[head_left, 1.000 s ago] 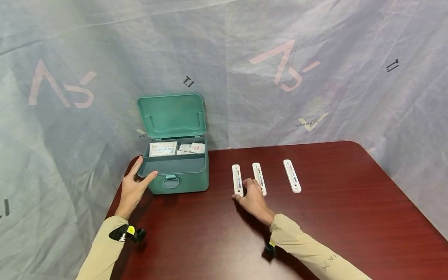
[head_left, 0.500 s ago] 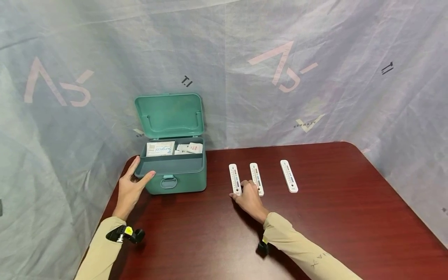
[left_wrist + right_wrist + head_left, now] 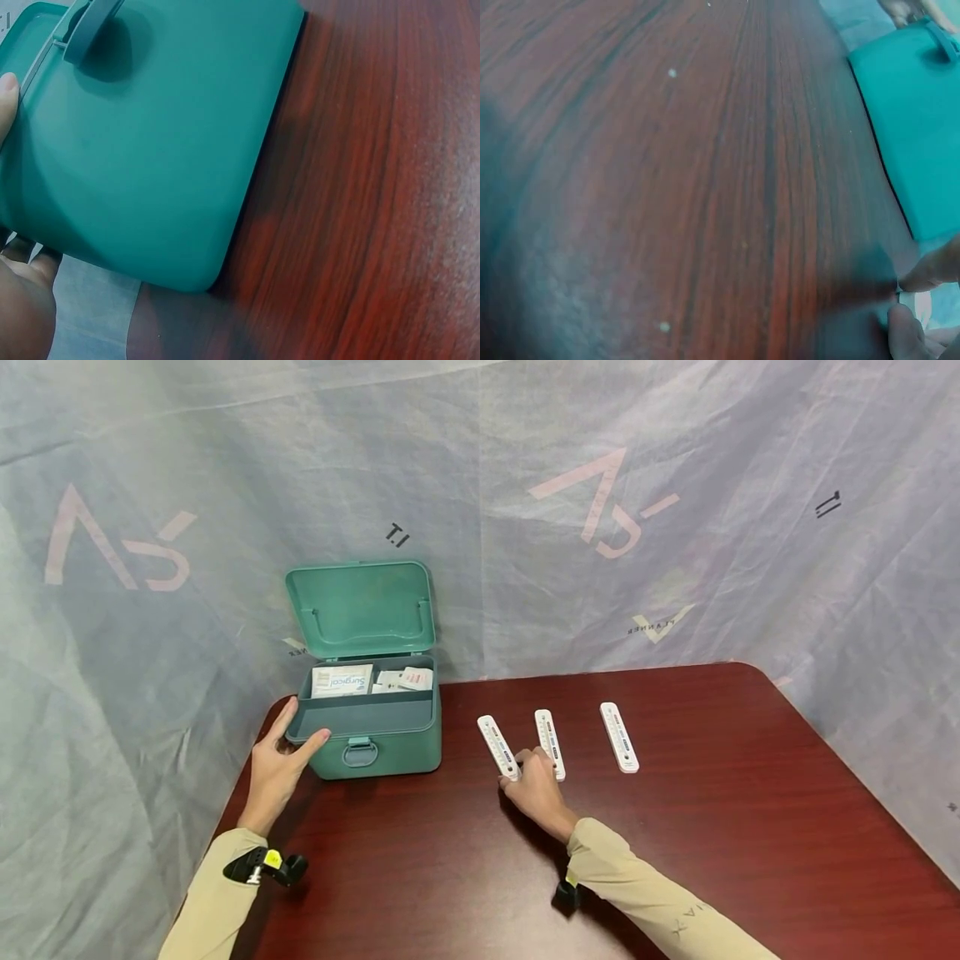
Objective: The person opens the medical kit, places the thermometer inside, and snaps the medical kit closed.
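A green medicine box [image 3: 378, 752] stands at the back left with its lid [image 3: 363, 610] raised. My left hand [image 3: 273, 772] rests on its front left corner, the thumb at the front rim and the fingers along the left side. My right hand [image 3: 538, 789] pinches the lower end of a slim white thermometer [image 3: 495, 743], which lies slanted with its top toward the box. Beside it a second thermometer [image 3: 547, 731] is partly hidden behind the fingers. The right wrist view shows the pinched white end [image 3: 917, 304] between thumb and finger.
Inside the box, a white packet printed "Surgical" [image 3: 341, 681] and several small white packets [image 3: 412, 678] fill the rear compartments. Farther right lies a third thermometer [image 3: 618, 737]. A grey printed sheet [image 3: 480, 527] hangs behind the dark red table [image 3: 750, 810].
The leftmost thermometer has turned under my right hand, its top end swinging left toward the box. My left hand stays on the box corner. The head view has shifted slightly.
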A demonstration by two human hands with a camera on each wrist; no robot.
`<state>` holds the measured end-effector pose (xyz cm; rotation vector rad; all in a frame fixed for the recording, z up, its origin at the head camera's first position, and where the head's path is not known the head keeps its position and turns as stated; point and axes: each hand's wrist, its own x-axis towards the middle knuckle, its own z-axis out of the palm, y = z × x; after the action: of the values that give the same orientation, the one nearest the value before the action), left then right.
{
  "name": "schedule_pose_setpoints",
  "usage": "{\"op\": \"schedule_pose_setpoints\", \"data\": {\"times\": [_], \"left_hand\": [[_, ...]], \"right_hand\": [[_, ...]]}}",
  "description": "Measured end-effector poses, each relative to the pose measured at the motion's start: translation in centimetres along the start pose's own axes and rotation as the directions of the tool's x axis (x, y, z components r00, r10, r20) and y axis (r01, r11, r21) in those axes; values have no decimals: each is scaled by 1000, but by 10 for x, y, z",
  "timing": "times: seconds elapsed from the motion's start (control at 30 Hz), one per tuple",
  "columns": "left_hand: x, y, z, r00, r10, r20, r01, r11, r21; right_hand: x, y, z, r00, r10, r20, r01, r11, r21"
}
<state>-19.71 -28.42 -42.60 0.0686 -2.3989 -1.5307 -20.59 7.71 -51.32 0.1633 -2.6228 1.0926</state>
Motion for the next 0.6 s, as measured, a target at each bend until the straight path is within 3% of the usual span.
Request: {"op": "schedule_pose_setpoints", "data": {"times": [0.6], "left_hand": [[0,2,-1,1000,-3,1,3,1000,-4]], "right_hand": [[-1,3,-4,1000,-22,3,22,1000,17]]}}
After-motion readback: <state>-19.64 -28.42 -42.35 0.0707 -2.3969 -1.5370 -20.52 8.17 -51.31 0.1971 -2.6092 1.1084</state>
